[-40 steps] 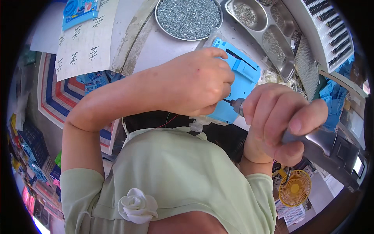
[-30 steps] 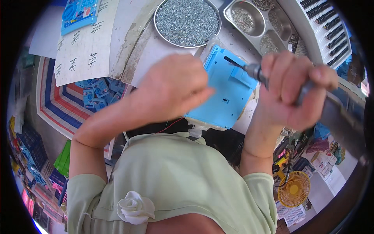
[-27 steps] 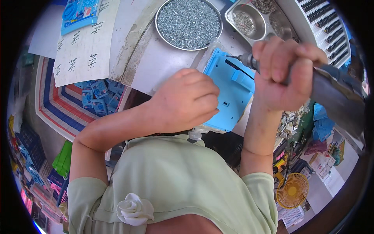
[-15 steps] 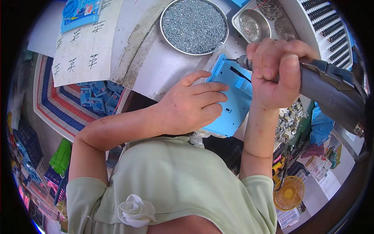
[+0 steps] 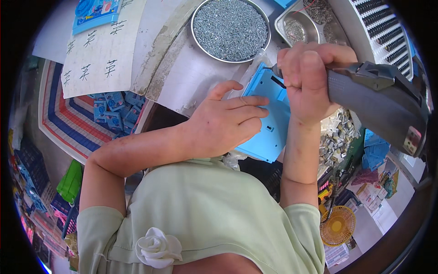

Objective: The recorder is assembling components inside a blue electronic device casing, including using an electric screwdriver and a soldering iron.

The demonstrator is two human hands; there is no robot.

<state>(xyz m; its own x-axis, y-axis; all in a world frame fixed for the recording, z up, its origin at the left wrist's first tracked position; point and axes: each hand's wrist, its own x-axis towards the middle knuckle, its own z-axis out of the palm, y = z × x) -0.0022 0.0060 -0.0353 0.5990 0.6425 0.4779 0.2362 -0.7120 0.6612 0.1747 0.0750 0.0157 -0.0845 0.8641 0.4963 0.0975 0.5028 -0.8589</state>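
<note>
A light blue plastic casing (image 5: 269, 132) lies at the near edge of the work surface, with small holes and a black strip near its far end. My left hand (image 5: 228, 116) rests on its left side, fingers spread and lying over the surface. In my right hand (image 5: 310, 77) is a dark grey electric screwdriver (image 5: 365, 89), gripped near its front with the fingers wrapped round it. Its tip points left at the casing's far end. My fingers partly hide the tip, so I cannot tell whether it touches a screw.
Beyond the casing stands a round metal bowl (image 5: 230, 29) full of small screws. Right of it are a metal divided tray (image 5: 278, 23) and a white rack (image 5: 381, 32) with rows of black parts. Small metal parts (image 5: 337, 137) lie at right. A striped bag (image 5: 59, 123) holds blue packs.
My right hand and the screwdriver have shifted left, bringing the tool's front closer over the casing's far end. My left hand stays on the casing almost unmoved.
</note>
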